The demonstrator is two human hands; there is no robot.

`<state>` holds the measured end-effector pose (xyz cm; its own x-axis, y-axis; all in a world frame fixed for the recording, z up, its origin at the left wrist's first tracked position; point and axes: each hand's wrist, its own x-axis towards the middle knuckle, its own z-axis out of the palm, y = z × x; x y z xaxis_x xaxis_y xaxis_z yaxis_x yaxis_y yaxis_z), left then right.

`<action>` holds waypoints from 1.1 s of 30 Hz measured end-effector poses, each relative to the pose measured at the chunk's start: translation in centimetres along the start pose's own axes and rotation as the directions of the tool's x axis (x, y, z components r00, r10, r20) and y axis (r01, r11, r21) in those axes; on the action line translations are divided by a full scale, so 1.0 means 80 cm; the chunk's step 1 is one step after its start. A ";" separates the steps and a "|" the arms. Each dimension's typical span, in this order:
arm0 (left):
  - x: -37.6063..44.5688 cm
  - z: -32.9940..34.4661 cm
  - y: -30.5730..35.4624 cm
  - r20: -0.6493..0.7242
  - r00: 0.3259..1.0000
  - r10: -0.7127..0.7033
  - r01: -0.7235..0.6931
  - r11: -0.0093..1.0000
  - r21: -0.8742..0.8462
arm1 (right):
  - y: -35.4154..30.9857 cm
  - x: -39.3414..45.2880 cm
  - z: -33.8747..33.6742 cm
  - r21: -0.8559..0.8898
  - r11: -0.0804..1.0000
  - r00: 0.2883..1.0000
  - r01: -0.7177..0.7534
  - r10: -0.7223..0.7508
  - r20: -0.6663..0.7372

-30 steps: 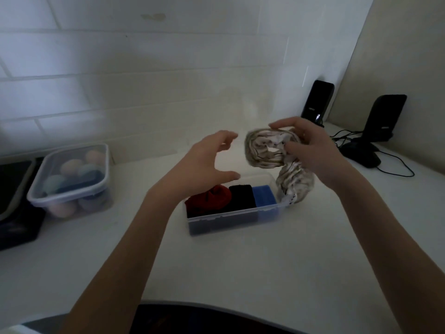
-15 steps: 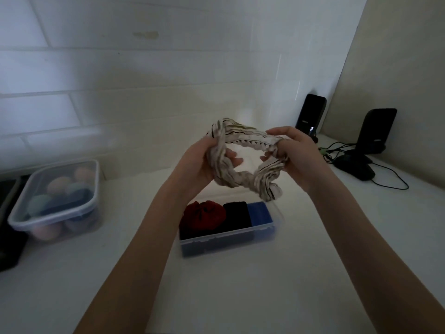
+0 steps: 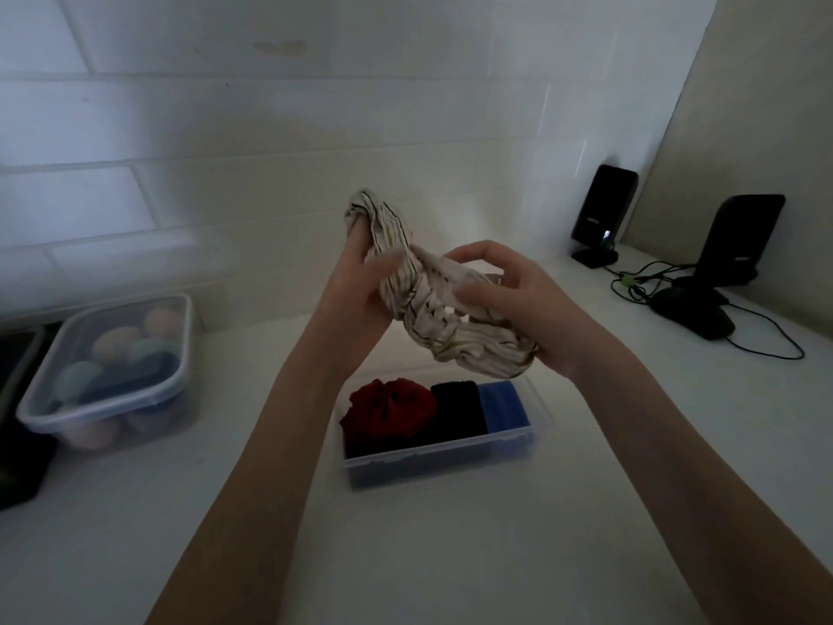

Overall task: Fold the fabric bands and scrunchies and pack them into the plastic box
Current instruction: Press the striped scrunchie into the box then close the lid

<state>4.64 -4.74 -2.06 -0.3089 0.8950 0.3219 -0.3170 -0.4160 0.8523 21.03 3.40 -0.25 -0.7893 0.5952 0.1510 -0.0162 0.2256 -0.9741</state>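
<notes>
A cream striped scrunchie is held in the air above the clear plastic box. My left hand grips its upper end, with fingers tucked inside the fabric. My right hand holds the lower end, and the fabric is twisted between the two hands. In the box lie a red scrunchie, a folded black band and a folded blue band, side by side from left to right.
A lidded clear container of pastel round items stands at the left, next to a dark object. Two black speakers, a mouse and cables sit at the far right by the wall.
A second ago only my right hand held the scrunchie. My left hand took hold, the loop was stretched open, and now it is twisted and bunched between both hands.
</notes>
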 end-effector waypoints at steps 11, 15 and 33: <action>-0.011 -0.008 -0.011 0.054 0.998 -0.044 0.011 0.865 0.501 | -0.015 -0.010 0.003 0.021 0.993 0.965 0.116 -0.118 0.236; -0.016 -0.005 -0.011 0.108 0.989 -0.098 0.011 0.790 0.614 | -0.012 -0.008 0.001 0.090 0.988 0.949 0.124 -0.145 0.278; -0.019 0.004 -0.007 0.175 0.981 -0.081 -0.009 0.886 0.464 | 0.002 0.003 -0.007 -0.008 0.988 0.967 0.153 -0.152 -0.206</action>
<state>5.59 -5.84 -2.88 -0.1204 0.9402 0.3185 0.1377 -0.3019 0.9433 21.18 3.99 -0.25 -0.6344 0.6997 0.3285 -0.1320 0.3207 -0.9379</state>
